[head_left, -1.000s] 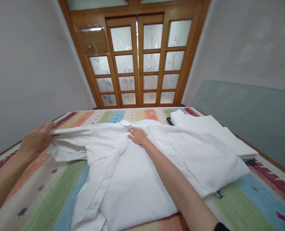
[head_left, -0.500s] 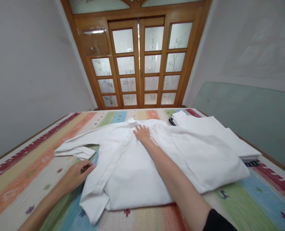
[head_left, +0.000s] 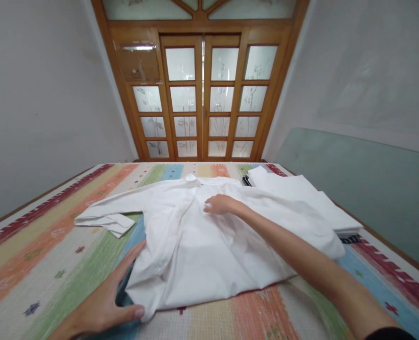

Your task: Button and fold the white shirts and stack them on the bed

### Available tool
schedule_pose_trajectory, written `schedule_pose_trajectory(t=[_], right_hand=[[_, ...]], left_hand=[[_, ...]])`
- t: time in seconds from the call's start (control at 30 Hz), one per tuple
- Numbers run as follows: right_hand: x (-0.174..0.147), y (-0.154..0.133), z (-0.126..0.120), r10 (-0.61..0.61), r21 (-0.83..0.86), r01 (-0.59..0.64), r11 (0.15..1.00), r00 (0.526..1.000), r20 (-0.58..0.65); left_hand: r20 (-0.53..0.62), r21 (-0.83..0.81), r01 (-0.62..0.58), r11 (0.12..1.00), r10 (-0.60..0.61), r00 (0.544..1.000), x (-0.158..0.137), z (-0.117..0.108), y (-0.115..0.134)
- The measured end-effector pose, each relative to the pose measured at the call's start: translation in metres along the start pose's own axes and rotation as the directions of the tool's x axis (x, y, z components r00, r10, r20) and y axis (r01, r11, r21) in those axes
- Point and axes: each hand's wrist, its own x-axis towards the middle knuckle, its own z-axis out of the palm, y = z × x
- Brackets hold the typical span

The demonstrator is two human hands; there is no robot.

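Observation:
A white long-sleeved shirt (head_left: 195,264) lies spread on the patterned cover, its collar toward the far side and one sleeve (head_left: 106,217) folded back at the left. At the near left corner of the shirt, my left hand (head_left: 106,293) has its thumb and fingers wide apart, fingertips by the side edge and thumb at the lower corner. My right hand (head_left: 222,204) is over the upper front of the shirt, fingers curled in and seemingly pinching the cloth. Creases run down from there. The fingertips are partly hidden.
A stack of folded white garments (head_left: 301,193) with dark striped edges lies at the right. The cover (head_left: 46,264) has coloured stripes. A pale green board (head_left: 358,170) stands along the right wall. Wooden glazed doors (head_left: 203,94) are beyond the far edge.
My right hand went from lying flat with spread fingers near the collar to curled fingers slightly nearer and to the right. My left hand moved nearer and opened wide. The shirt's front has shifted and creased.

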Motion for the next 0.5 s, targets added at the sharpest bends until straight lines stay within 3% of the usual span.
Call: schedule_pose_trajectory(t=[0.1, 0.17, 0.23, 0.3, 0.4, 0.47, 0.5], right_hand=[[-0.052, -0.008, 0.006, -0.197, -0.11, 0.197, 0.974, 0.98, 0.011], [-0.089, -0.014, 0.017, -0.352, -0.033, 0.357, 0.934, 0.931, 0.099], [-0.122, -0.016, 0.034, -0.472, 0.121, 0.457, 0.881, 0.866, 0.166], [-0.146, -0.014, 0.052, -0.484, 0.159, 0.463, 0.872, 0.864, 0.138], [-0.165, -0.009, 0.077, -0.424, 0.14, 0.414, 0.899, 0.905, 0.044], [-0.168, -0.007, 0.088, -0.375, 0.109, 0.375, 0.921, 0.927, -0.02], [-0.168, -0.007, 0.093, -0.359, 0.09, 0.363, 0.928, 0.932, -0.054]], left_hand=[[-0.035, 0.043, -0.029, 0.999, 0.031, 0.999, 0.016, 0.009, 0.021], [-0.047, -0.007, -0.016, 1.0, 0.015, 0.999, 0.028, 0.011, 0.034], [-0.049, -0.132, 0.017, 0.991, -0.024, 0.999, 0.039, 0.009, 0.046], [-0.035, -0.335, 0.053, 0.941, -0.069, 0.997, 0.048, 0.001, 0.058], [-0.03, -0.71, 0.035, 0.703, -0.08, 0.996, 0.059, -0.013, 0.074], [-0.043, -0.854, 0.022, 0.52, -0.112, 0.993, 0.065, -0.018, 0.082], [-0.048, -0.88, 0.03, 0.473, -0.152, 0.987, 0.067, -0.018, 0.085]])
